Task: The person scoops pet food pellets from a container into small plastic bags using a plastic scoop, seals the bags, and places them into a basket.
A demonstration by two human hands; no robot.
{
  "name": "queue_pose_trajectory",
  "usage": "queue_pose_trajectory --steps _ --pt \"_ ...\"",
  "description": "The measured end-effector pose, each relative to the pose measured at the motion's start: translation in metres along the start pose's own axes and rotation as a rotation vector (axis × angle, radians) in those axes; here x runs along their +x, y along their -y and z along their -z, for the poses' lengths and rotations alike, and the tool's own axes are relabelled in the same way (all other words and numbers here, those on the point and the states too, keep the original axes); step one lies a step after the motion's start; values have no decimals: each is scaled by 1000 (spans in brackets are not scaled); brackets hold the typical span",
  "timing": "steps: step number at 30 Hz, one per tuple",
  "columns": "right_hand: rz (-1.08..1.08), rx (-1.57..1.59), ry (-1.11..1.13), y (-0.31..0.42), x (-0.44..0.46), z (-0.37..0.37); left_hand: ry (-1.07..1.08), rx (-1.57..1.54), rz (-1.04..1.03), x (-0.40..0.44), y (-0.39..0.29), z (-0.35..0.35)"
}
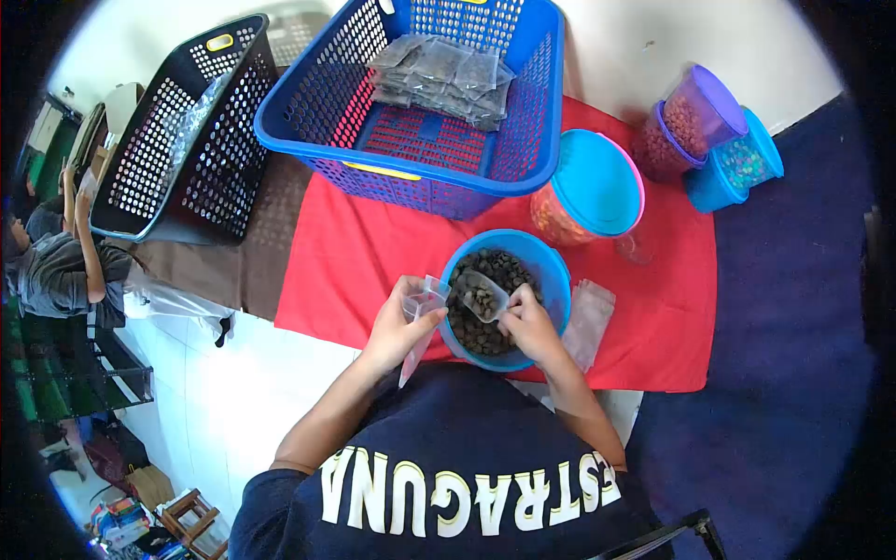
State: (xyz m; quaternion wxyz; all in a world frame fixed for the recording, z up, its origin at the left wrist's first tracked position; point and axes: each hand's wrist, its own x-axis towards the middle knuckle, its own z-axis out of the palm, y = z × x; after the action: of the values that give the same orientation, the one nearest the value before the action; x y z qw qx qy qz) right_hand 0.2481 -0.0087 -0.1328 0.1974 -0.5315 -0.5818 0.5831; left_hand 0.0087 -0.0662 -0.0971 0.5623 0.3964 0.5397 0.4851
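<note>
In the head view my left hand (399, 325) is closed on a clear plastic bag (427, 298), held with its mouth apart at the left rim of a round blue tub (558, 280). My right hand (530, 327) grips a clear plastic scoop (495, 297) loaded with small brown pieces. The scoop is over the tub, tilted toward the bag but apart from it. More dark brown pieces (485, 338) lie in the tub; their exact kind is too small to tell. Flat clear bags (590, 322) rest on the red cloth to the right of the tub.
A blue basket (411, 177) with filled packets (448, 75) stands at the back on the red cloth (327, 271). A black basket (177, 224) is left. Lidded tubs (597, 182) and stacked containers (700, 112) stand right. Another person (70, 271) is far left.
</note>
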Motion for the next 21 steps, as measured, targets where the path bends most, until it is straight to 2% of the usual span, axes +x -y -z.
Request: queue_pose_trajectory --steps 3,6,13,15,19,21 --pt "-15 88 -6 17 1 2 28 -46 61 2 7 12" --pt "-129 200 45 44 -8 12 25 3 55 4 11 18" --pt "-65 370 80 43 -31 38 -12 133 70 1 7 10" --pt "-68 315 76 45 -39 48 -171 664 -317 -5 -3 0" --pt "33 303 35 35 -45 64 -140 570 -371 -10 -38 -14" --pt "17 238 -18 41 -52 71 -105 759 -456 -10 -44 -19"
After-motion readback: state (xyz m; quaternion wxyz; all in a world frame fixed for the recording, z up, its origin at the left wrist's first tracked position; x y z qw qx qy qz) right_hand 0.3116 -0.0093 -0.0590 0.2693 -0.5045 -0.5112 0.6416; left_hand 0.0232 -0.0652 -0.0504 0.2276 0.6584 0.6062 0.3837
